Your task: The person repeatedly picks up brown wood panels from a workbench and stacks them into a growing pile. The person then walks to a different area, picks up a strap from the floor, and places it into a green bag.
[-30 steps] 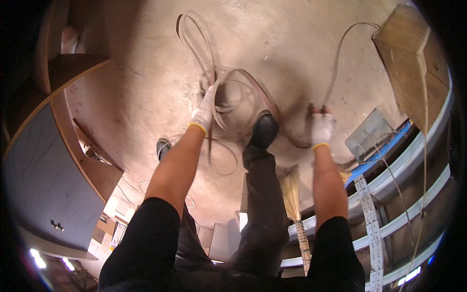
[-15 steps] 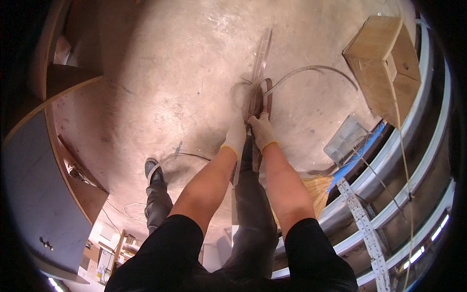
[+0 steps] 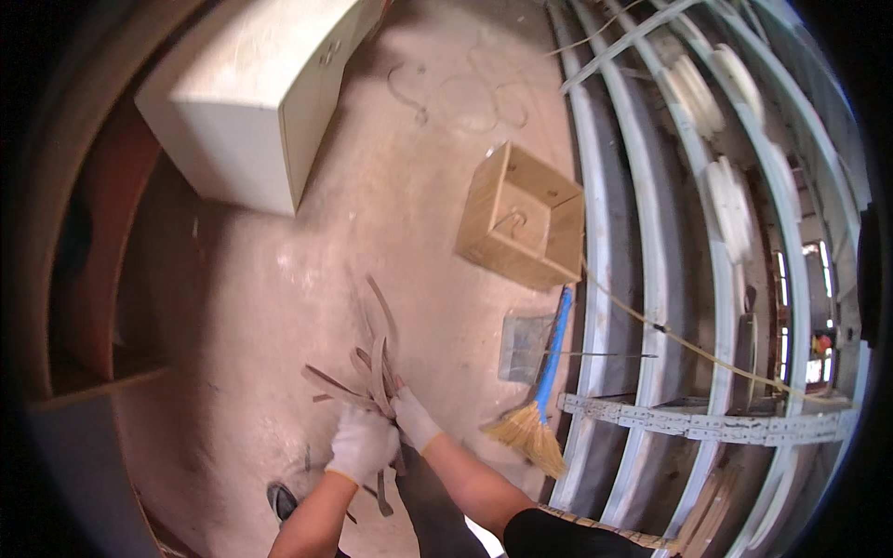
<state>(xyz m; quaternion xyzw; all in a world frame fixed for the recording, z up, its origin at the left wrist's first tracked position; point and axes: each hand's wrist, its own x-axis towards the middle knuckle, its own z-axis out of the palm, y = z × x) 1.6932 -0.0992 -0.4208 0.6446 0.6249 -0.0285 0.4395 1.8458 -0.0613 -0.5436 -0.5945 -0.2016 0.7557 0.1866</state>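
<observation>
A bunch of thin, flat brown strips (image 3: 376,377) sticks up and fans out from between my two hands, low in the middle of the view. My left hand (image 3: 363,443), in a white work glove with a yellow cuff, is closed around the lower part of the bunch. Beside it, my right hand (image 3: 413,420), gloved the same way, grips the strips from the right. Some strip ends (image 3: 384,495) hang below the left hand. One longer strip (image 3: 381,305) reaches forward over the floor. The fingers' exact hold is partly hidden.
An open wooden box (image 3: 476,209) sits on the floor ahead to the right. Near it are a grey dustpan (image 3: 521,346) and a straw broom (image 3: 532,437) with a blue handle. Metal racking (image 3: 642,232) lines the right; a pale cabinet (image 3: 233,139) stands far left.
My view has swung toward the rack and cabinet. The strips, stretched out along the floor before, are now gathered in a shorter, looped bunch. My hands have moved apart slightly and still hold it.
</observation>
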